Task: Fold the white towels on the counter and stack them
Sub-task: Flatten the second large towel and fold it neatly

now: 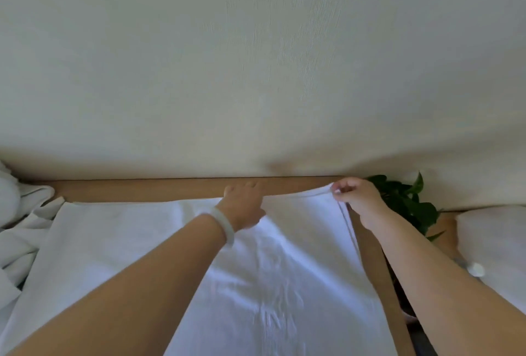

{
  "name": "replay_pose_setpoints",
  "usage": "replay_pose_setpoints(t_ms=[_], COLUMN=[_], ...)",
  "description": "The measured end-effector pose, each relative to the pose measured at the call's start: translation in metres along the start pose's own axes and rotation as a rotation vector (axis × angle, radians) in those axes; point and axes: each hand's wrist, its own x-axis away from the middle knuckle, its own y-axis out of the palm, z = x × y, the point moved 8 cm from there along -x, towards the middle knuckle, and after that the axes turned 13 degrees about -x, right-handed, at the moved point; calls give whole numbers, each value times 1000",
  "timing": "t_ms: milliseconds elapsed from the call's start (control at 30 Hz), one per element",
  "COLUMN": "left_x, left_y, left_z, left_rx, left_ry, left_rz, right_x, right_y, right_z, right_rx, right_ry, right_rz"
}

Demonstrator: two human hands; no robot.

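Pinching grip of the right hand (357, 202) closes thumb and fingers on the far right corner of the large white cloth towel (264, 276), holding that corner slightly raised off the light brown wooden surface (136, 189). The left hand (242, 207), a pale translucent bangle (225, 227) on its wrist, lies palm down with fingers straight at about the middle of the towel's far edge, reaching past the hem onto bare wood. From the pinched corner the towel spreads left and toward the near side; its far edge runs left to right along the cream wall (256, 56). The next fold probably turns on this: the right hand has the free corner, and the left marks a crease. Crumpled white towels (20, 221) heap at far left; a dark green leafy plant (410, 204) stands just right of the right hand.
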Motion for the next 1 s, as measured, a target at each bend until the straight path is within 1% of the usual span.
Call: replay_pose_setpoints(t_ms=[33, 67, 100, 200, 267, 333, 367, 400, 467, 533, 633, 700, 733, 767, 800, 833, 867, 900, 933, 967, 1000], left_x=[-8, -14, -18, -25, -27, -30, -32, -35, -40, -45, -49, -49, -48, -42, -34, -24, -14, -4, 3, 10, 15], left_y=[10, 17, 21, 23, 24, 27, 28, 26, 21, 23, 32, 34, 33, 29, 24, 22, 20, 21, 26, 35, 47], left_z=[-4, -8, -10, -16, -22, -29, -32, -35, -41, -48, -56, -58, -57, -54, -49, -43, -35, -24, -11, 2, 12], left_rx=[-59, -90, -101, -94, -98, -90, -67, -37, 35, 67, 37, 84, 84, 29, -52, -114, -128, -114, -88, -81, -89], left_ry=[-1, 6, 20, 58, 63, 46, 35, 27, 0, -38, -75, -93, -91, -85, -86, -100, -118, -112, -74, -14, 48], left_rz=[-60, -86, -82, 4, 12, -46, -75, -91, -93, -117, -159, -98, -23, 93, 240, 360, 463, 519, 542, 551, 518], right_x=[-9, -17, -24, -32, -35, -39, -42, -46, -54, -58, -59, -61, -60, -56, -48, -36, -19, 2, 20, 34, 42], right_y=[0, 1, 3, 5, 7, 10, 10, 8, 0, -6, -7, -10, -11, -13, -13, -9, 7, 32, 62, 92, 112], right_z=[4, 8, 14, 23, 24, 23, 21, 18, 13, 17, 31, 36, 34, 34, 26, 16, 7, 3, 8, 22, 38], right_rx=[46, 93, 135, 193, 306, 510, 570, 581, 492, 370, 243, 241, 243, 273, 364, 511, 673, 774, 812, 843, 913], right_ry=[-6, -2, 23, 93, 37, -51, -85, -113, -132, -92, -15, -9, -15, -30, -99, -233, -408, -584, -698, -775, -805], right_rz=[5, -5, -33, -134, -185, -209, -198, -169, -88, -17, 34, 81, 121, 176, 246, 316, 352, 334, 214, 43, -96])
